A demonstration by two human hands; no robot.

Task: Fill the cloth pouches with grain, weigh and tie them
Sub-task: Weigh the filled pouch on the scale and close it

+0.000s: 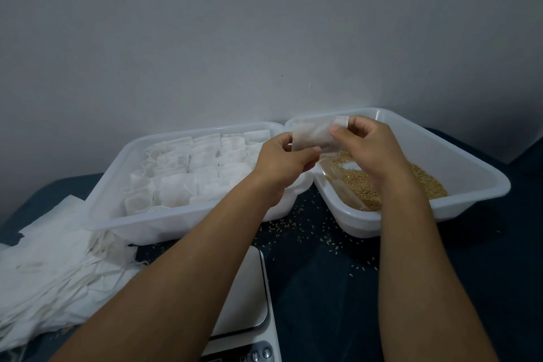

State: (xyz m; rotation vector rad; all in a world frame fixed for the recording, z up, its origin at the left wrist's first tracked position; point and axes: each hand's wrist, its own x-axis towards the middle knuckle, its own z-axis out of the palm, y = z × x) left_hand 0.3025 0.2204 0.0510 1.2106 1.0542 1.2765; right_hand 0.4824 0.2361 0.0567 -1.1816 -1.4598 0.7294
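Pouch (313, 135) above grain tray (470, 161), beside scale (249, 288).

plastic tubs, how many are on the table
2. The left tub holds the filled pouches; the right tub holds the grain. None seems hidden.

Dim, flat, bluish light; soft shadows, wide-angle bending at the edges.

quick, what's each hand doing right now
Left hand: pinching the left edge of the empty cloth pouch.
Right hand: pinching the pouch's right top edge.
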